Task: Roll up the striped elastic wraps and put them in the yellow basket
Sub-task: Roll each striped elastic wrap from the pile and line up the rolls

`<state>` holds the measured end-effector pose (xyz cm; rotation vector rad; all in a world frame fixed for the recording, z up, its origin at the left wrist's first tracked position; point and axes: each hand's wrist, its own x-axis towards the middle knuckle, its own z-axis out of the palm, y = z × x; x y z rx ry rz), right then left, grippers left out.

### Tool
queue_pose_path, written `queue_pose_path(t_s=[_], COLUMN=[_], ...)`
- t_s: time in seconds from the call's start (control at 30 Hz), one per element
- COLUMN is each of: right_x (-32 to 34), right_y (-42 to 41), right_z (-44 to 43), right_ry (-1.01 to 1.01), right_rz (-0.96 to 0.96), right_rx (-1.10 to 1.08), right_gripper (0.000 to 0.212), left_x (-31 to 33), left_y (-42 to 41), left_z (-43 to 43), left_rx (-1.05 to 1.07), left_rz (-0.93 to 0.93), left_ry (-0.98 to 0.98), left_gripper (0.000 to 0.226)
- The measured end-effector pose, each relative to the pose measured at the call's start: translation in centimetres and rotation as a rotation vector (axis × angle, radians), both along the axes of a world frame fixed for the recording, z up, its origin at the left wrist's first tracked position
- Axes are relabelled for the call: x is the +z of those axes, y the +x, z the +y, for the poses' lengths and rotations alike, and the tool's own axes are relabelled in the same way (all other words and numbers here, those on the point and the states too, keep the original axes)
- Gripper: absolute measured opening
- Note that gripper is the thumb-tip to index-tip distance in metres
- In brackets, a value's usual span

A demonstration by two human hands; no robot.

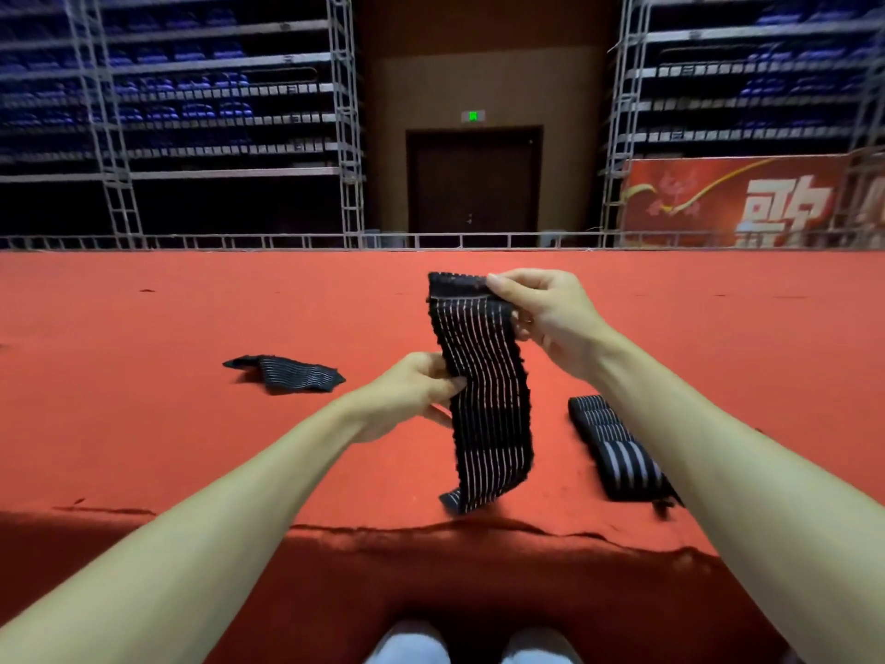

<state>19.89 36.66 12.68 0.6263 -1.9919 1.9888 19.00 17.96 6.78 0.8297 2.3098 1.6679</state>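
Both forearms run out of the bottom corners, so nothing above the elbows shows. The right hand hides its own fingertips behind the top of the held wrap, and the left hand tucks its fingers behind that wrap's left edge. The wrap's lower tip is smeared with motion blur. The right forearm covers the near end of the wrap on the right, whose tail is blurred too. The far wrap is folded on itself, its underside unseen. Two pale shapes sit cut off at the bottom edge, too blurred to identify. The red banner runs off the right side, lettering incomplete.
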Motion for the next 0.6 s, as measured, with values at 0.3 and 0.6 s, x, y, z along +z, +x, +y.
queue_pose_path(t_s=[0.3, 0.6], right_x=[0.9, -6.5], right_y=[-1.2, -4.9], right_z=[4.4, 6.8], right_ry=[-0.046, 0.205], right_rz=[-0.042, -0.130], right_rx=[-0.160, -0.429], right_gripper=[0.014, 0.012], left_x=[2.6, -6.0], left_y=[0.6, -3.4], left_z=[4.0, 5.3], left_rx=[-0.199, 0.021], left_rz=[-0.212, -0.089], left_ry=[0.236, -0.102], left_gripper=[0.019, 0.023])
